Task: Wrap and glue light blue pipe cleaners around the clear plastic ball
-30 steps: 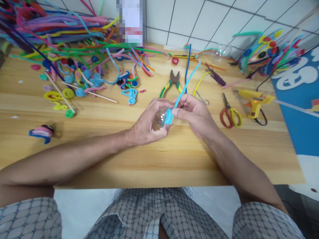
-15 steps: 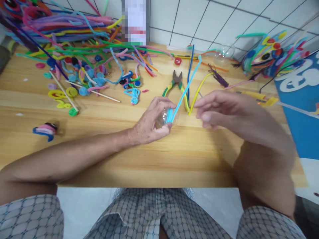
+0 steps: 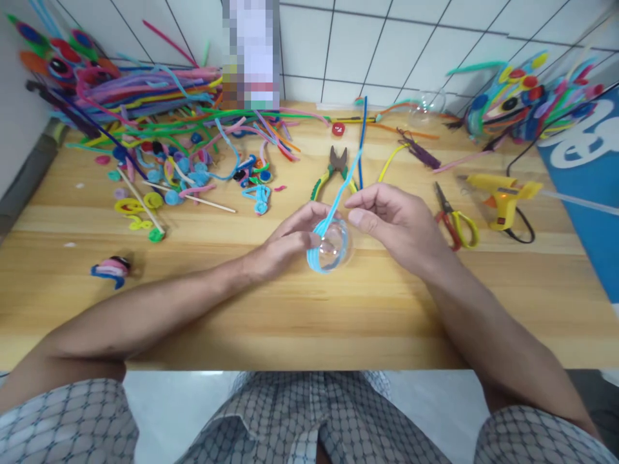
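My left hand is closed around a clear plastic ball held just above the wooden table. A light blue pipe cleaner is wound round the ball's rim, and its free end rises up and away toward the pliers. My right hand hovers just right of the ball with its fingers curled together. The thumb and forefinger are close to the blue strand, but I see nothing gripped between them.
Green-and-yellow pliers lie just behind the hands. Red-and-yellow scissors and a yellow glue gun lie to the right. A heap of coloured pipe cleaners and small coiled pieces fill the back left. A pipe-cleaner figure stands at the back right.
My right hand swung out to the right and has come back beside the ball. The left hand has turned the ball so its open rim faces up. The camera has tilted slightly.
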A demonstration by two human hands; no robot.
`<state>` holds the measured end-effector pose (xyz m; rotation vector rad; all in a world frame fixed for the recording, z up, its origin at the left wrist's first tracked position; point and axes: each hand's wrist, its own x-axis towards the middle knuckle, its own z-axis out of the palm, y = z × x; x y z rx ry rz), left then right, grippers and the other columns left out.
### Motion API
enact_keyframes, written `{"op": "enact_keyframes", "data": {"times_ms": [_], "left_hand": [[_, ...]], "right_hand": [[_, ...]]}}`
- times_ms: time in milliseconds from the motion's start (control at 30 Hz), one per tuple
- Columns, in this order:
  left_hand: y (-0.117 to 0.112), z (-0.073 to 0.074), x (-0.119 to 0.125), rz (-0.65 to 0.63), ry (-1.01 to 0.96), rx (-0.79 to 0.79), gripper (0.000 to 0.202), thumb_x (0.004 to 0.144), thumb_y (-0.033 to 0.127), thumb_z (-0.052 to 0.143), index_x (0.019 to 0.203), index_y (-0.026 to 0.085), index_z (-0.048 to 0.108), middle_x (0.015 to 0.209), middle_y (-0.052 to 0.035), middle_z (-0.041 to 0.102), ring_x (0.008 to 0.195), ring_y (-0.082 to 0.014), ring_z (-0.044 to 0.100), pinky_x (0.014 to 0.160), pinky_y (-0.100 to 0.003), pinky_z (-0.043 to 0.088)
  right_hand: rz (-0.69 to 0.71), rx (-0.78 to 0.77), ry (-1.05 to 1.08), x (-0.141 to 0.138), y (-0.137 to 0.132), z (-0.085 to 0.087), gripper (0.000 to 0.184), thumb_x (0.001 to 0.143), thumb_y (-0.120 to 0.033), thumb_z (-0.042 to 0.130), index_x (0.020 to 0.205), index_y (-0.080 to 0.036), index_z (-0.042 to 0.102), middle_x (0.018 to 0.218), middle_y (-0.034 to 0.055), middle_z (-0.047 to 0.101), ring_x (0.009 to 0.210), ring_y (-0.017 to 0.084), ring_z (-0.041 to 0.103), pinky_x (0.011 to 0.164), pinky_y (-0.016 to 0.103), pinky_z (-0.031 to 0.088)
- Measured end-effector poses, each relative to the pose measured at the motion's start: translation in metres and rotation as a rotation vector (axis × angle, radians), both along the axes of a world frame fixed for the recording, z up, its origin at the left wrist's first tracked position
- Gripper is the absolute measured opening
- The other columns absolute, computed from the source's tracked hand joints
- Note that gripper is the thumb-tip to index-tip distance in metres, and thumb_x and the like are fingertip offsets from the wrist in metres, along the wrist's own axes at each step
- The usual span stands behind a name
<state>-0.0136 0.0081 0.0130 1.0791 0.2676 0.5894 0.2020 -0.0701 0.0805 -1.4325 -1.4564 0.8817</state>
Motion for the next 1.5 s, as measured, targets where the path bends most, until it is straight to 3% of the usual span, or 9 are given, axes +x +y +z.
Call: {"op": "enact_keyframes", "data": {"times_ms": [133,267,500,633,800,967,1100,1500], "left_hand": [[-0.001,0.01,0.001,-0.072,-0.001,-0.211,0.044,0.081,0.042,0.092,0.118,0.025,0.075,0.114,-0.002,0.078,0.097,-0.0193,0.074,0.086,-0.033,0.065],[0.0,0.016,-0.002,-0.123,0.017,-0.273,0.042,0.083,0.043,0.089,0.118,0.024,0.075,0.116,-0.0037,0.08,0.098,-0.0225,0.079,0.085,-0.036,0.068],[-0.003,0.014,-0.001,-0.057,0.031,-0.23,0.043,0.082,0.042,0.09,0.118,0.024,0.075,0.115,-0.0031,0.08,0.098,-0.0203,0.076,0.087,-0.033,0.065],[-0.003,-0.002,-0.004,0.065,0.014,0.021,0.044,0.091,0.045,0.087,0.128,0.026,0.073,0.122,-0.0036,0.077,0.109,-0.0198,0.073,0.094,-0.031,0.063],[-0.003,-0.024,-0.007,0.18,-0.034,0.584,0.069,0.097,0.045,0.084,0.158,0.033,0.054,0.157,-0.0117,0.062,0.147,-0.031,0.064,0.126,-0.053,0.056],[-0.003,-0.02,-0.009,0.254,0.008,0.912,0.068,0.1,0.04,0.076,0.163,0.033,0.051,0.155,-0.0152,0.059,0.151,-0.0348,0.058,0.131,-0.061,0.051],[-0.001,-0.014,-0.008,0.295,0.037,0.992,0.065,0.1,0.037,0.075,0.161,0.032,0.053,0.153,-0.0158,0.061,0.149,-0.0358,0.059,0.13,-0.062,0.051],[0.0,-0.019,-0.003,0.409,0.042,1.13,0.066,0.098,0.034,0.071,0.162,0.032,0.054,0.151,-0.0145,0.062,0.145,-0.0327,0.061,0.121,-0.057,0.059]], "right_hand": [[-0.026,0.061,0.031,0.0,-0.002,-0.008,0.026,0.1,-0.044,0.079,0.117,-0.025,0.078,0.105,0.0025,0.081,0.096,0.02,0.075,0.084,0.034,0.062],[0.013,0.08,-0.041,-0.001,-0.002,-0.014,0.034,0.107,-0.04,0.069,0.139,-0.027,0.075,0.106,0.002,0.082,0.095,0.021,0.076,0.086,0.037,0.061],[0.027,0.129,-0.147,-0.001,0.0,-0.012,0.029,0.111,-0.036,0.063,0.132,-0.026,0.081,0.118,0.005,0.086,0.109,0.024,0.079,0.099,0.041,0.062],[0.041,0.153,-0.153,-0.002,0.0,-0.011,0.028,0.109,-0.033,0.064,0.131,-0.025,0.081,0.122,0.0054,0.086,0.11,0.024,0.08,0.099,0.04,0.063],[0.043,0.167,-0.181,-0.006,-0.002,-0.013,0.029,0.107,-0.037,0.069,0.131,-0.027,0.082,0.124,0.0058,0.086,0.109,0.026,0.079,0.099,0.043,0.064],[0.026,0.18,-0.195,-0.007,-0.003,-0.016,0.031,0.107,-0.044,0.072,0.131,-0.029,0.082,0.123,0.0057,0.086,0.11,0.026,0.079,0.103,0.044,0.064],[0.008,0.202,-0.199,-0.005,-0.002,-0.018,0.031,0.108,-0.049,0.073,0.13,-0.03,0.084,0.121,0.0053,0.086,0.11,0.026,0.079,0.105,0.045,0.063],[0.0,0.254,-0.288,-0.003,0.0,-0.027,0.029,0.108,-0.047,0.071,0.127,-0.031,0.087,0.118,0.0075,0.082,0.104,0.026,0.075,0.097,0.046,0.065]]}}
